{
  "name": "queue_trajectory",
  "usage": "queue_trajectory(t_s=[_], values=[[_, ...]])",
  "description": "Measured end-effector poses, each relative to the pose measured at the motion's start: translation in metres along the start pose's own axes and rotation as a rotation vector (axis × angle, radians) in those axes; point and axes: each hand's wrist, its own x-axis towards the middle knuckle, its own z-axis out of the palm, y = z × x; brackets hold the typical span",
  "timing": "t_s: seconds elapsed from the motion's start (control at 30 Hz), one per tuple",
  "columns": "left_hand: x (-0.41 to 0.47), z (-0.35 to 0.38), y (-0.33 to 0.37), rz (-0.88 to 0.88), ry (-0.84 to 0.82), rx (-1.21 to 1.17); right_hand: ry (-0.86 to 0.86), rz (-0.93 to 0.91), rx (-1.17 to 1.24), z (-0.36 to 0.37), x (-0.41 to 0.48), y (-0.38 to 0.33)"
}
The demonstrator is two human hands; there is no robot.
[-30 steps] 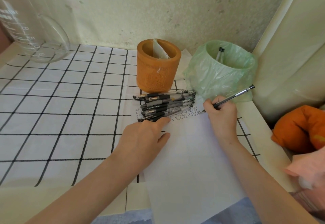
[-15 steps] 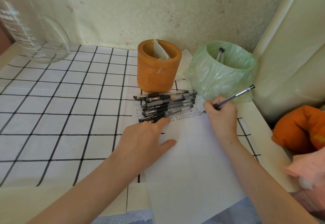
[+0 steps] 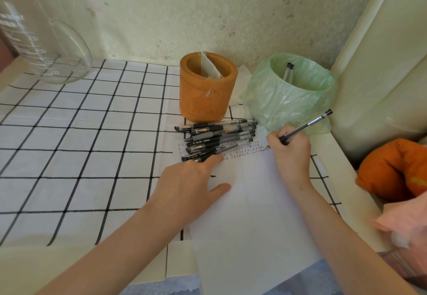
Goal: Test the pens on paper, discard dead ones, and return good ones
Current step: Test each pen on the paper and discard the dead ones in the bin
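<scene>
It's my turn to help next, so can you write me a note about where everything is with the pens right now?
Left hand: flat on the paper, pressing it down, fingertips beside the pen pile.
Right hand: grips one pen, tip down at the test marks near the paper's top edge.
Done: rows of marks are written; two pens stand in the green-bagged bin.
Left: judge the pen in hand, then test the pile. No pens show in the orange holder yet.
</scene>
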Motion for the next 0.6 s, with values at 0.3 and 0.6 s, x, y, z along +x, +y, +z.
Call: queue_trajectory(t_s=[0.3, 0.6], values=[[-0.003, -0.012, 0.003, 0.016, -0.001, -0.098, 0.06, 0.081, 0.135, -0.007, 0.0, -0.012], [-0.009, -0.023, 0.012, -0.034, -0.011, -0.848, -0.399, 0.361, 0.647, -0.01, -0.031, -0.065]])
